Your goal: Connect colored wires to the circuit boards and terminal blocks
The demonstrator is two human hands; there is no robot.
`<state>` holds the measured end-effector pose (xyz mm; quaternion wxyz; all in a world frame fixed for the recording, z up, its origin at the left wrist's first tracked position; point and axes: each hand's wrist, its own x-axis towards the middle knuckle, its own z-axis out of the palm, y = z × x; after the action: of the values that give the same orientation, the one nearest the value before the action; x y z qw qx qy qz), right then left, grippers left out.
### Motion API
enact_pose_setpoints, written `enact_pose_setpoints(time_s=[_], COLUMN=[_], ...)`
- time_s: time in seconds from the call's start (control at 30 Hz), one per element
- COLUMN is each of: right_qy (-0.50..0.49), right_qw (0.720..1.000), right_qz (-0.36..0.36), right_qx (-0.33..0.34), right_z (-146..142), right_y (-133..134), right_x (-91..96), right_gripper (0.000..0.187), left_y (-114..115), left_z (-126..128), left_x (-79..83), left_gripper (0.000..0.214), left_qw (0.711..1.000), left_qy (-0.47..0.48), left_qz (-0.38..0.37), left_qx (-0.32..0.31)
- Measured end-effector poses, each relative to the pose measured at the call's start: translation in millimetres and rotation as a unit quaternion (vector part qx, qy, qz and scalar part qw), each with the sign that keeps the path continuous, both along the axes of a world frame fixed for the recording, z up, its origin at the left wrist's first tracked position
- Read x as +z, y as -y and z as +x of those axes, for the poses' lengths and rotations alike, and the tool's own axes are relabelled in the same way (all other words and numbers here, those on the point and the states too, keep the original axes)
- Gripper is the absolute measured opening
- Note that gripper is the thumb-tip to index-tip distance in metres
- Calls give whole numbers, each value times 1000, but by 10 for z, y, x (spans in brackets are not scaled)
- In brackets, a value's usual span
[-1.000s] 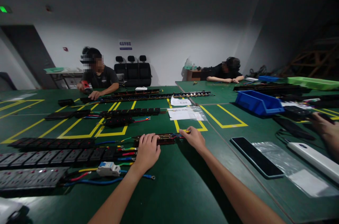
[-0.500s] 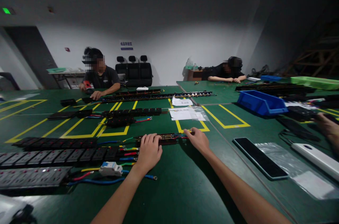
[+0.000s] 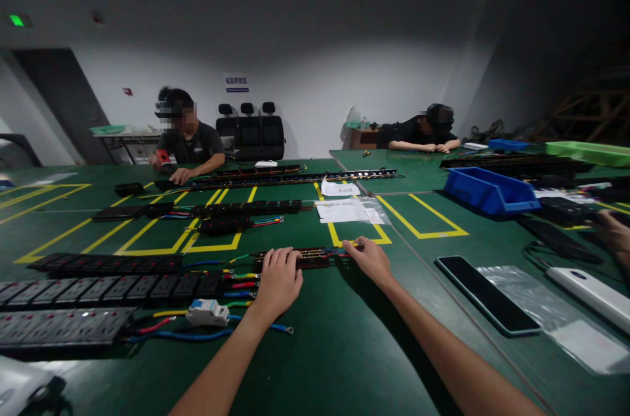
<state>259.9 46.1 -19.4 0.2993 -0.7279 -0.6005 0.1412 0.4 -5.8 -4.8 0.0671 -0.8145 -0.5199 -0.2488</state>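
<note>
A short dark strip with its wiring side up lies on the green table in front of me, with thin metal bars along it and wires at both ends. My left hand is closed over its left part, fingers curled across the far edge. At its right end, my right hand pinches the coloured wires; a small dark piece shows by the fingers, too small to name. Left of my hands lie black socket strips with coloured leads, and a white circuit breaker sits among the wires.
Yellow tape rectangles mark the table. At right are a phone, a plastic bag, a white power bank and a blue bin. Two people work across the table; another person's hand shows at the right edge.
The whole view has shifted very slightly. My hands stay in the same places on the strip and its wires.
</note>
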Motion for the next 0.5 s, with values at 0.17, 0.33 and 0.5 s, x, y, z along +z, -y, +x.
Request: enact_pose_setpoints(time_s=[0.17, 0.33, 0.5], right_qy=[14, 28, 25], right_qw=[1000, 999, 999], right_qz=[-15, -29, -36], right_qx=[-2, -4, -3], right_z=[-2, -5, -7], right_y=[-4, -7, -4], right_x=[-3, 0, 10], right_gripper=[44, 44, 44], left_y=[0, 1, 0], left_z=[3, 5, 4], left_x=[3, 6, 5], left_gripper=[26, 27, 27], left_qw=[1000, 1000, 1000], left_qy=[-2, -11, -6], left_qz=[-6, -4, 0], left_qx=[3, 8, 7])
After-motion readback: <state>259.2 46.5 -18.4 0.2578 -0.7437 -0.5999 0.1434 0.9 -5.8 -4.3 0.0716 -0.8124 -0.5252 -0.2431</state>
